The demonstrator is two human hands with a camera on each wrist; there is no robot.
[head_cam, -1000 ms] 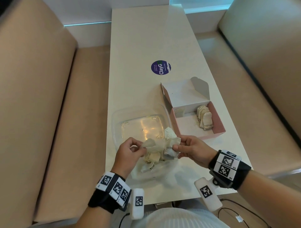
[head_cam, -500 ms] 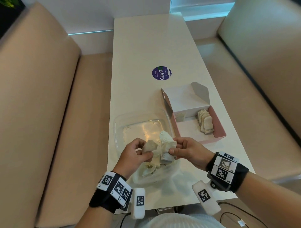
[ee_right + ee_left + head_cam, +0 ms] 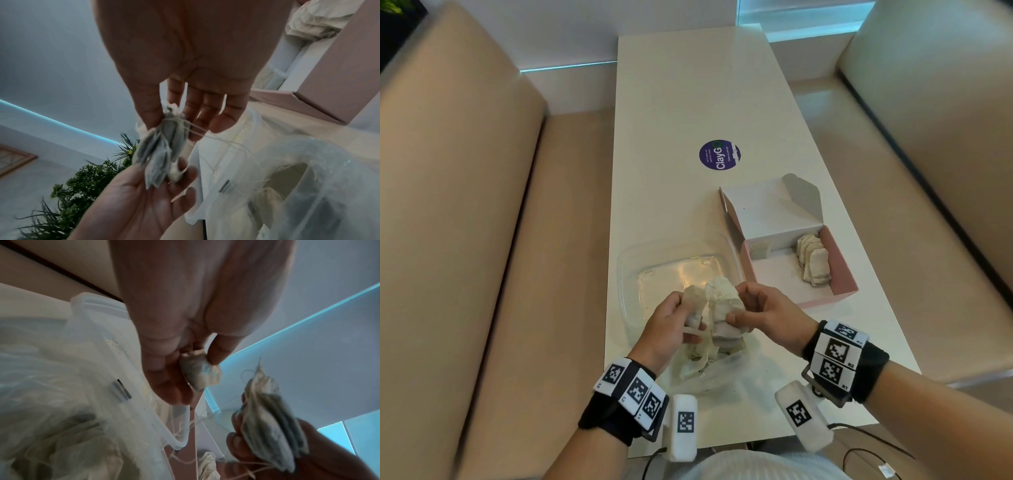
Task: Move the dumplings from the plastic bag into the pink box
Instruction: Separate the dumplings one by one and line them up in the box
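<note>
My left hand (image 3: 678, 318) pinches one pale flat dumpling (image 3: 199, 371) between thumb and fingers. Just to its right, my right hand (image 3: 753, 308) grips a bundle of several dumplings (image 3: 722, 298) by its top edge, shown in the right wrist view as a bundle (image 3: 162, 146) tied with thin strings. Both hands hover just above the crumpled clear plastic bag (image 3: 709, 366), which holds more dumplings. Strings trail from the bundle down to the bag. The pink box (image 3: 842, 274) stands open to the right, with a row of dumplings (image 3: 813, 262) along its right wall.
A clear plastic container (image 3: 640, 274) sits behind the bag, touching the box's left side. The box lid (image 3: 774, 212) stands up at the back. A purple round sticker (image 3: 719, 155) lies on the white table farther back. Beige benches flank the table.
Both hands have lifted the dumplings a little higher out of the bag and drawn closer together. The left hand now holds a single dumpling apart from the bundle.
</note>
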